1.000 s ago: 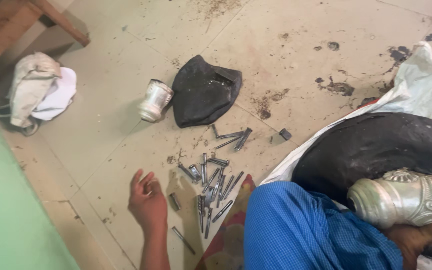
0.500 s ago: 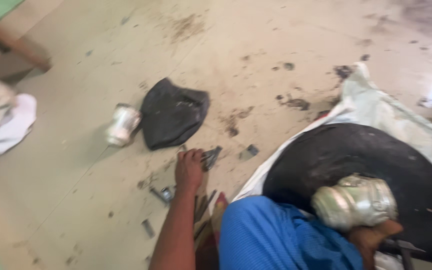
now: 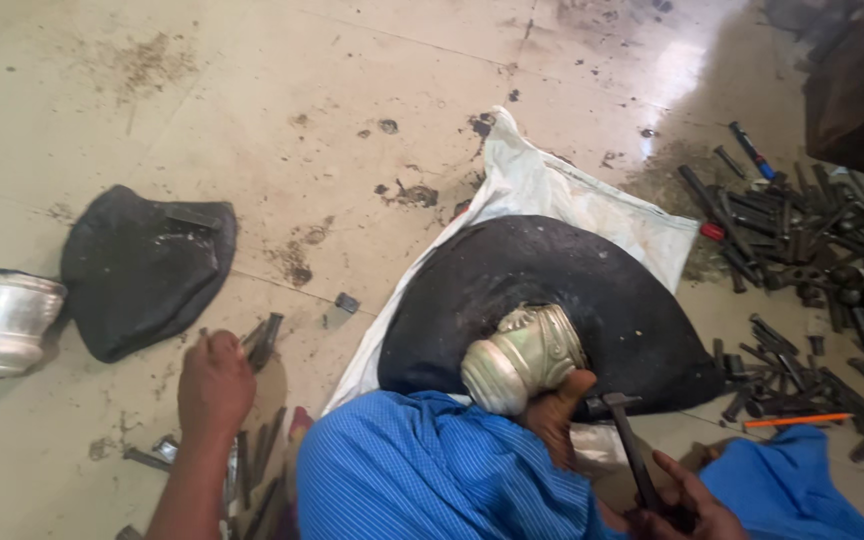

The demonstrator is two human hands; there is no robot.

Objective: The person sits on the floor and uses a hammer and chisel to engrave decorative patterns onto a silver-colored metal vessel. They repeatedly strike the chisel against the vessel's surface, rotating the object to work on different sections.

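We see left hand (image 3: 214, 385) closing, prob. gripping, on slim dark steel punches (image 3: 262, 342) left of embossed silver pot (image 3: 522, 358); right hand (image 3: 687, 500) clamps hammer (image 3: 630, 445).

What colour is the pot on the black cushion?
Silver, with embossed pattern; the pot shows in the head view.

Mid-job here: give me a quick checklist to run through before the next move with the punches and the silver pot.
1. Left hand on the metal punches: ok, it rests over the pile; whether one is gripped, cannot tell.
2. Right hand holding the hammer: ok, fingers wrap the handle, head up.
3. Embossed silver pot seated on the black cushion: ok, lying on its side.
4. Pot braced: ok, a foot presses against it.
5. Spare tools on the right kept off the cushion: ok.
6. Second silver pot out of the way: ok, beside the black cloth.
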